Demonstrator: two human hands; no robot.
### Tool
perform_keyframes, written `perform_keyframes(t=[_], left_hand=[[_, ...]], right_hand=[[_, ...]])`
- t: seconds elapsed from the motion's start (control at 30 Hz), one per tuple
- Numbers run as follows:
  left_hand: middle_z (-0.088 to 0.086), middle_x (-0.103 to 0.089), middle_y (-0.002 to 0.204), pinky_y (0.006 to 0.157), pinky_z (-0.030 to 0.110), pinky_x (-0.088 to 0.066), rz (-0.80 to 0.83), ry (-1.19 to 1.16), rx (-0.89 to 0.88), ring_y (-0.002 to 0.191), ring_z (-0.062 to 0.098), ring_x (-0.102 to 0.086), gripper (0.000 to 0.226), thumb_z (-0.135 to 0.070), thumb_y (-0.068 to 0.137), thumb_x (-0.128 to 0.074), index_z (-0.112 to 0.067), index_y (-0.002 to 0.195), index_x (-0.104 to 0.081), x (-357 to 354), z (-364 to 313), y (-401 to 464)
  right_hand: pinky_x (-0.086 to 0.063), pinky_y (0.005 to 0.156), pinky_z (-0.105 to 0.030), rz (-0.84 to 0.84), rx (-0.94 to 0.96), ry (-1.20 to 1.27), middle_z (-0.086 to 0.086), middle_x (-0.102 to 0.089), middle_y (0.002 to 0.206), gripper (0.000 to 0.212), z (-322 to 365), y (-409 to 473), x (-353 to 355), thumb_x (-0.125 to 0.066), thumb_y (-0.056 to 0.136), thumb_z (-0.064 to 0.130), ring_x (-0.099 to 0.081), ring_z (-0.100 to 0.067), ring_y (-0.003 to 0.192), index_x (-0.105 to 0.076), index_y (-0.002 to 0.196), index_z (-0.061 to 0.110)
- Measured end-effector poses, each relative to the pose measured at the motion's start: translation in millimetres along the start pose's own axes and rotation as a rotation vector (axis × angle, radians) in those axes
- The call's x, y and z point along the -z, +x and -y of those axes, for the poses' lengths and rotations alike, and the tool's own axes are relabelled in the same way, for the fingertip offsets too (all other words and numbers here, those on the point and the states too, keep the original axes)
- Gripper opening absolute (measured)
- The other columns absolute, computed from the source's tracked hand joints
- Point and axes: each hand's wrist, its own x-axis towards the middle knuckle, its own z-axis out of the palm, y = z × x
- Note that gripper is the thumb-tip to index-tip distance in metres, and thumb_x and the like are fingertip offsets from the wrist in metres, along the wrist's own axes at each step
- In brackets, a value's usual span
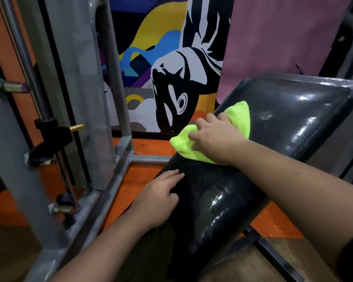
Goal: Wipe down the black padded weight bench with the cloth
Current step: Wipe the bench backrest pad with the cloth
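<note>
Right hand (214, 137) presses cloth (239, 117) flat on bench (218, 202), mid-length at left edge, fingers spread. Left hand (161, 196) rests relaxed on near left edge, steadying. Wipe seems midway; far pad (305, 110) likely left.

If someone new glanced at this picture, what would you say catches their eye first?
Probably the neon yellow-green microfibre cloth, pressed by the right hand where the glossy black padded weight bench bends at centre right. Next, the bold colourful wall mural behind it, then the left hand resting on the bench's lower pad.
</note>
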Motion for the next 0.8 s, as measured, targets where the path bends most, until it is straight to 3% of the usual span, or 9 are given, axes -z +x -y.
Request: perform_keyframes(t=[0.23, 0.43, 0.8], left_hand=[[-0.018, -0.038, 0.148, 0.114, 0.034, -0.029, -0.051, 0.009, 0.057, 0.137, 0.005, -0.032, 0.056, -0.012, 0.084, -0.046, -0.031, 0.137, -0.052, 7, 12, -3], [-0.017, -0.038, 0.149, 0.108, 0.019, -0.027, -0.019, 0.110, 0.054, 0.135, 0.006, -0.035, 0.053, -0.014, 0.088, -0.045, -0.029, 0.138, -0.052, 7, 14, -4], [-0.019, -0.030, 0.154, 0.111, 0.022, -0.025, 0.045, 0.138, 0.057, 0.140, 0.005, -0.028, 0.060, -0.013, 0.086, -0.046, -0.032, 0.142, -0.046, 9, 16, -3]], right_hand=[[-0.036, 0.089, -0.048, 0.010, -0.055, 0.007, -0.006, -0.051, 0.116, 0.036, 3, 14, 0, -0.038, 0.103, 0.049, -0.045, -0.030, 0.106, -0.055, 0.124, 0.026], [-0.038, 0.087, -0.047, -0.005, 0.007, 0.033, -0.005, -0.050, 0.110, 0.036, -1, 10, -8, -0.038, 0.102, 0.050, -0.045, -0.029, 0.101, -0.056, 0.122, 0.026], [-0.038, 0.091, -0.051, 0.048, -0.028, 0.022, -0.007, -0.054, 0.120, 0.040, 6, 36, -12, -0.039, 0.102, 0.051, -0.047, -0.031, 0.111, -0.058, 0.128, 0.028]])
